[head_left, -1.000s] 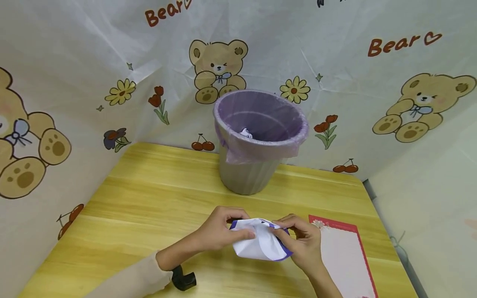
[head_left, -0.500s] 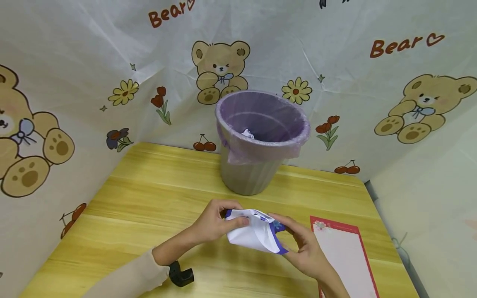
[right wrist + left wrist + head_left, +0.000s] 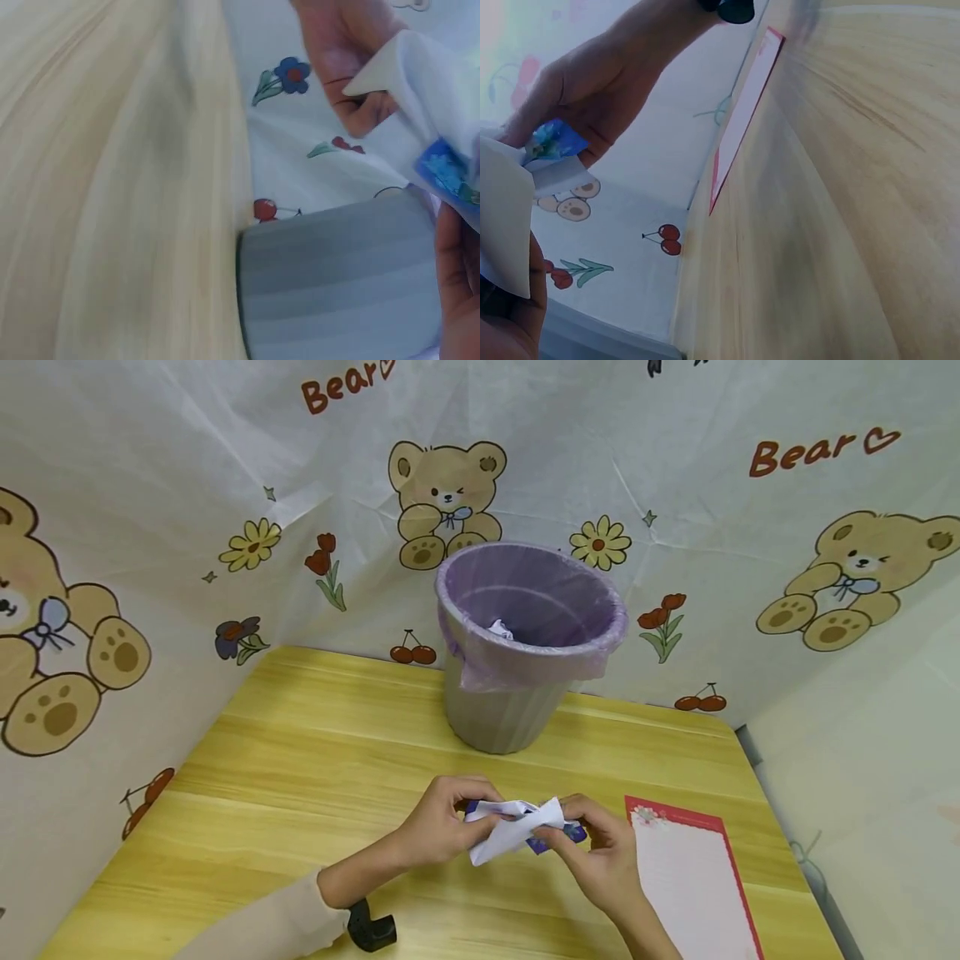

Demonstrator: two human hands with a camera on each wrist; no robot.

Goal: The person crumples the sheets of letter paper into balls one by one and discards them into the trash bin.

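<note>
While L hand (image 3: 438, 827) & R hand (image 3: 603, 850) pinch ppr (image 3: 516, 832), both curled | R gap narrower vs 0.5s ago

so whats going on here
Someone is holding a bent white sheet with purple-blue patches above the wooden table, the left hand gripping one end and the right hand pinching the other. Beyond them stands a bin with a purple liner and a crumpled white piece inside. A red-bordered sheet lies to the right.

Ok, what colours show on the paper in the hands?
The paper shows white and blue-purple, best in the head view.
</note>
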